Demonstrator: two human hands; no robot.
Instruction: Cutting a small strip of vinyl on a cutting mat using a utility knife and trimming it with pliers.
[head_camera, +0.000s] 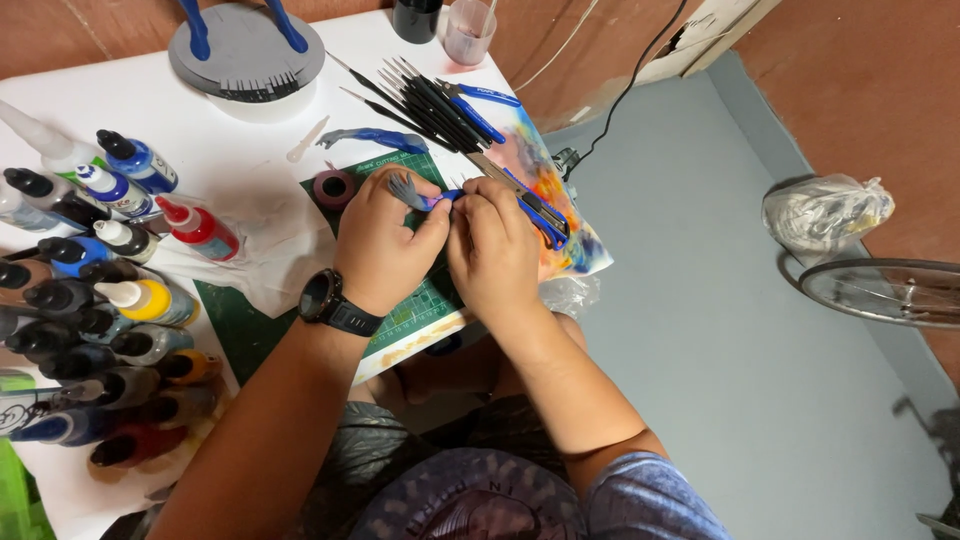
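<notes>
I see a black wristwatch (325, 299) strapped on my left wrist, its face round and dark. My forearms are bare. A short blue-grey sleeve (650, 495) covers my right upper arm.

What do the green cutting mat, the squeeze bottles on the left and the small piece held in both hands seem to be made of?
Green cutting mat: likely matte rubbery plastic, flat with a printed grid.
Squeeze bottles: apparently soft plastic, slightly glossy, with moulded nozzle caps.
Small piece, between left hand and right hand: probably hard grey plastic; too small to be certain.
</notes>
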